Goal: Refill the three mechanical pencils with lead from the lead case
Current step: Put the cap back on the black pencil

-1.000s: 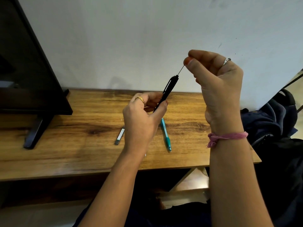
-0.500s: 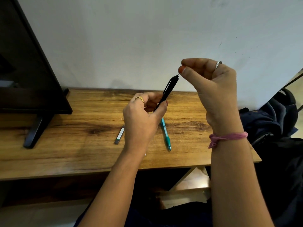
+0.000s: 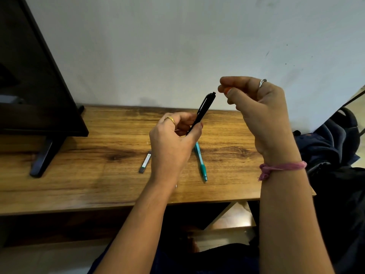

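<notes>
My left hand point(image 3: 171, 147) grips a black mechanical pencil point(image 3: 204, 107) by its lower barrel, tilted with its open top end up and to the right. Just right of that end, my right hand point(image 3: 256, 107) hovers with thumb and forefinger curled together; no lead shows between them. A teal mechanical pencil point(image 3: 200, 161) lies on the wooden table point(image 3: 79, 175) behind my left hand. The slim grey lead case point(image 3: 145, 162) lies to the left of that hand. A small metal tip point(image 3: 176, 186) peeks out beside my left wrist; the thing it belongs to is hidden.
A dark monitor point(image 3: 29, 76) on a black stand point(image 3: 42, 157) fills the table's left end. A white wall rises right behind the table. Dark bags point(image 3: 325, 147) sit off the table's right edge.
The thin lead between my right fingers and the pencil's top has sunk into the barrel and is gone from sight. My right hand came down, then drew slightly right of the pencil.
</notes>
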